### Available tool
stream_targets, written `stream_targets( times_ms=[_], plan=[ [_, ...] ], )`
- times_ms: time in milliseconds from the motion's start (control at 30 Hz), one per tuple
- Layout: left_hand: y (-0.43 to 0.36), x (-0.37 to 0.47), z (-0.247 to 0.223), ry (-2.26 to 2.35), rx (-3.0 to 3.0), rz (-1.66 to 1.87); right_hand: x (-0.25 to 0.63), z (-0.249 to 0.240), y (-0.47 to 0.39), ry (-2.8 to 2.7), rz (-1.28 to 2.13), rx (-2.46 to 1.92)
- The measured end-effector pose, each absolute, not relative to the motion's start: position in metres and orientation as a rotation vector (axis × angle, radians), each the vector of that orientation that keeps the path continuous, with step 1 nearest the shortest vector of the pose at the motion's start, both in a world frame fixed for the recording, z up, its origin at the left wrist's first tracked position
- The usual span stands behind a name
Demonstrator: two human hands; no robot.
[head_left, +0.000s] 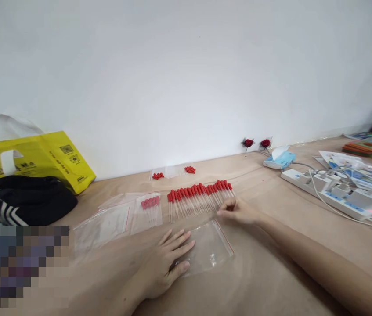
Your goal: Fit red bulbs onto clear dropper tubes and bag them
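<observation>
Plainly laid out side by side, a row of droppers (199, 191) shows glossy red bulbs on slender, see-through stems, which narrow to thin tips and let the tan surface (258, 272) show through. The bulbs point toward the wall (186, 87), the tips toward the person, and the row slants a little higher at its right end. In front of it lies a clear bag (207, 248), shiny and creased, with a red line along its right edge. The left hand (164, 263) rests palm down with fingers spread on the left part of this bag, nearer the person than the droppers. The right hand (238, 210) is just beside the row's right end, near the bag's upper corner, with fingers curled together; whether they grip anything cannot be told. Left of the row, a small bag (155, 218) holds several similar droppers
</observation>
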State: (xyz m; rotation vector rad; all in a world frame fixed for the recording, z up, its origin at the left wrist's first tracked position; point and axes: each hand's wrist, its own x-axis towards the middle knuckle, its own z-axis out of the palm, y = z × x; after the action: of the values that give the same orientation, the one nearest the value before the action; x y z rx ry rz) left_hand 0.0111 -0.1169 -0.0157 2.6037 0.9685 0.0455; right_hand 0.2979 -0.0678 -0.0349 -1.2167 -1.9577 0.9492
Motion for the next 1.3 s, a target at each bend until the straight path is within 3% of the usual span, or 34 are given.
stream_targets(
  times_ms=[133, 600, 867, 1133, 1300],
  plan=[
    [-0.117, 0.011, -0.017, 0.955, 2.593, 0.084, 0.284, -0.033, -0.017, -1.645, 0.625, -1.575],
    [-0.117, 0.009, -0.017, 0.963, 2.566, 0.048, 0.238, -0.037, 0.048, -1.395, 0.677, -1.756],
    [-0.116, 0.008, -0.023, 0.998, 2.584, 0.102, 0.284, -0.02, 0.006, -1.239, 0.81, -1.503],
    [-0.119, 0.004, -0.034, 1.049, 2.568, 0.433, 0.304, -0.054, -0.075, -0.818, 0.927, -1.184],
    [-0.119, 0.005, -0.028, 1.028, 2.585, 0.31, 0.293, -0.058, -0.086, -0.739, 1.007, -1.115]
  ],
)
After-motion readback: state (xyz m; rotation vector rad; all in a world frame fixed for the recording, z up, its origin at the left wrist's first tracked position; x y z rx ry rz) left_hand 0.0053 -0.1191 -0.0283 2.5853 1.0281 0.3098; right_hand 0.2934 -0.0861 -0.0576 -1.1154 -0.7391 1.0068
